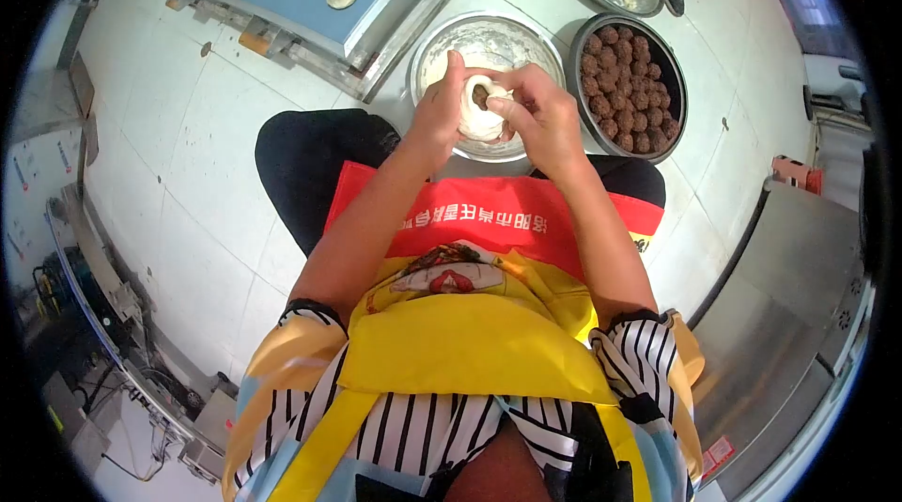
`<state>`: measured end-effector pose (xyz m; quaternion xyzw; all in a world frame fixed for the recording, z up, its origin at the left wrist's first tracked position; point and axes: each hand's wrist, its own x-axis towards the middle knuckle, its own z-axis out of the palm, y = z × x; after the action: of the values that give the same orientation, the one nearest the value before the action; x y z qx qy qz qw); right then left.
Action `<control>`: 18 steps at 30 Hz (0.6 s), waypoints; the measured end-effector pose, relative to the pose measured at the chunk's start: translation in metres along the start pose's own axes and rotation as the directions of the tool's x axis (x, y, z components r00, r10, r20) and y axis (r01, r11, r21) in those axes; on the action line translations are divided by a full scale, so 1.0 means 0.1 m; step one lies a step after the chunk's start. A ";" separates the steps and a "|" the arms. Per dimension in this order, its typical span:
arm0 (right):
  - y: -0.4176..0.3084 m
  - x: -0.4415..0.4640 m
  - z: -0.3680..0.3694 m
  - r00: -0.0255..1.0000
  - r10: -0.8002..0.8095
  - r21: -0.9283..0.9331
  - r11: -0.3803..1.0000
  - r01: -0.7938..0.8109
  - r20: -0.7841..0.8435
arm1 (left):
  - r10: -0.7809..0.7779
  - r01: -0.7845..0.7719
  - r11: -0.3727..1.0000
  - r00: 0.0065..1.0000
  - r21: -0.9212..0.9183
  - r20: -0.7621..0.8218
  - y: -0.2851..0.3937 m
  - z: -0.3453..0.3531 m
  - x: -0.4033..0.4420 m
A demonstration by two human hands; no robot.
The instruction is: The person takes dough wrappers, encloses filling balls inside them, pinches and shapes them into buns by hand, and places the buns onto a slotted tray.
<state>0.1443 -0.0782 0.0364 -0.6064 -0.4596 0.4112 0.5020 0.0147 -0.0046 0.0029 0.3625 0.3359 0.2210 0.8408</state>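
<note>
Left hand (436,124) half-curled, cupping a part-sealed stuffed dough bun (483,126) against its palm; right hand (552,122) nearly closed, thumb and fingers pinching the bun's rim. Bun roundish, slightly longer away from the wearer, mouth facing up, brown filling (480,97) showing. Floury metal basin (425,53) beneath both hands; pan (681,126) of brown balls (628,89) right of the right hand.

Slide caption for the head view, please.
Left hand and right hand hold round white dough, brown filling showing, over a round silver metal bowl.
</note>
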 end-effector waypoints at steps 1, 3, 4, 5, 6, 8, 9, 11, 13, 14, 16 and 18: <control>-0.02 0.00 0.00 0.999 0.042 0.010 0.999 -0.042 0.005 | -0.027 0.027 0.999 1.000 -0.018 -0.009 0.00 0.00 0.01; -0.06 0.01 -0.01 0.995 0.086 -0.010 0.996 -0.086 0.042 | -0.090 0.091 0.996 0.996 0.009 -0.028 0.02 -0.01 0.00; -0.06 0.01 -0.02 0.993 0.089 -0.039 0.996 -0.086 0.072 | -0.126 0.128 0.990 0.991 0.054 -0.038 0.03 -0.03 0.00; -0.03 0.02 -0.04 0.994 0.054 -0.040 0.998 -0.050 0.100 | -0.160 0.164 0.982 0.986 0.098 -0.050 0.05 -0.04 0.00; 0.00 0.00 -0.05 0.992 0.021 -0.038 0.999 -0.016 0.127 | -0.166 0.169 0.978 0.986 0.126 -0.031 0.06 -0.04 -0.02; 0.02 -0.01 -0.05 0.988 -0.037 -0.034 0.998 0.043 0.149 | -0.181 0.177 0.968 0.983 0.180 0.007 0.09 -0.07 -0.05; 0.00 -0.01 -0.04 0.987 -0.064 -0.033 0.997 0.070 0.145 | -0.170 0.154 0.957 0.984 0.247 0.045 0.10 -0.10 -0.03; -0.01 0.00 -0.03 0.984 -0.098 -0.045 0.993 0.105 0.148 | -0.155 0.100 0.923 0.980 0.373 0.122 0.13 -0.18 0.04; 0.00 0.03 -0.02 0.982 -0.112 -0.072 0.990 0.125 0.155 | -0.201 0.143 0.910 0.973 0.389 0.113 0.13 -0.23 0.11; -0.02 0.04 -0.02 0.992 -0.077 -0.078 0.993 0.084 0.098 | -0.224 0.164 0.902 0.969 0.398 0.109 0.13 -0.24 0.13; -0.07 0.08 -0.03 1.000 -0.010 -0.085 0.996 0.009 -0.016 | 0.109 -0.103 0.990 0.992 -0.093 0.057 -0.08 -0.04 0.03; -0.04 0.10 0.00 0.993 0.104 0.094 0.991 -0.098 -0.061 | 0.298 -0.299 0.913 0.953 -0.277 -0.048 -0.27 0.05 0.02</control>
<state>0.1459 -0.0681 0.0403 -0.6187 -0.3922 0.4365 0.5224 0.0231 -0.0229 -0.0154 0.2859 0.2438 0.3930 0.8393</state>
